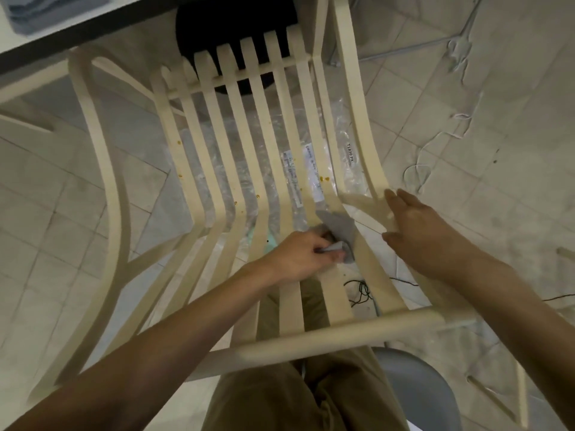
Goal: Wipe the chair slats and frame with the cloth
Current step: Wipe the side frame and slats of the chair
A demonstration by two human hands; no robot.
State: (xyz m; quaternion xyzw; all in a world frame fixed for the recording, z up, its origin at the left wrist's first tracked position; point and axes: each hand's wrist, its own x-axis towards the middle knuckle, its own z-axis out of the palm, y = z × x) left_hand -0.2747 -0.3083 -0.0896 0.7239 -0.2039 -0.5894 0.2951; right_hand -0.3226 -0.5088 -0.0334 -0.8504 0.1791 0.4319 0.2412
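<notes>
A cream wooden chair (102,169) with several long curved slats (217,141) fills the view from above. My left hand (298,255) is closed around a grey cloth (340,227), pressing it on a slat at the bend between seat and back, right of centre. My right hand (417,225) lies flat with fingers spread on the right side frame (357,104), holding nothing. A round top rail (357,332) crosses near me, over my legs.
Clear plastic wrap with labels (311,169) lies on the tiled floor under the slats. A table edge (62,35) with folded cloths (40,10) is at top left. A black round object (236,23) sits beyond the slats. Thin cords (361,290) trail on the floor at right. A grey stool (417,387) stands beside my legs.
</notes>
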